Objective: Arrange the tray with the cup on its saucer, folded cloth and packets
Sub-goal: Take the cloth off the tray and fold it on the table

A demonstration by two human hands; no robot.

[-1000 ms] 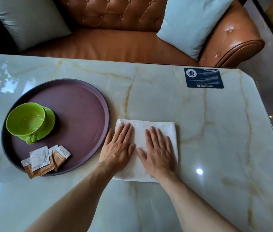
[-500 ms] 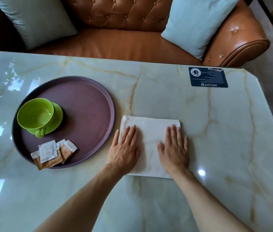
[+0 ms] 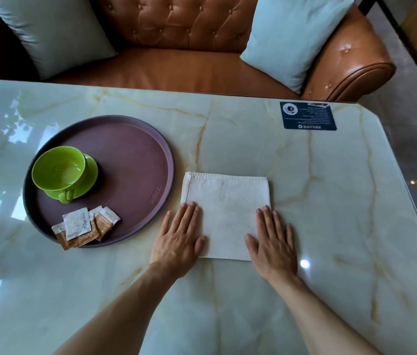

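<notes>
A round maroon tray [image 3: 135, 149] lies on the marble table at the left. On its left side a green cup [image 3: 57, 170] stands on a green saucer [image 3: 90, 172]. Several white and brown packets [image 3: 84, 226] overlap at the tray's near rim. Just right of the tray a folded white cloth [image 3: 227, 208] lies flat on the table. My left hand [image 3: 179, 239] rests flat on the cloth's near left corner. My right hand [image 3: 274, 242] lies flat on its near right corner, fingers straight.
A dark blue card [image 3: 307, 115] lies at the table's far right corner. Behind the table stands a brown leather sofa [image 3: 176, 70] with two pale cushions [image 3: 291, 37]. The table's right edge [image 3: 407, 201] drops to the floor.
Both hands have slid apart and toward me across the cloth, from its middle to its near corners. The cloth, tray, cup and packets stay put.
</notes>
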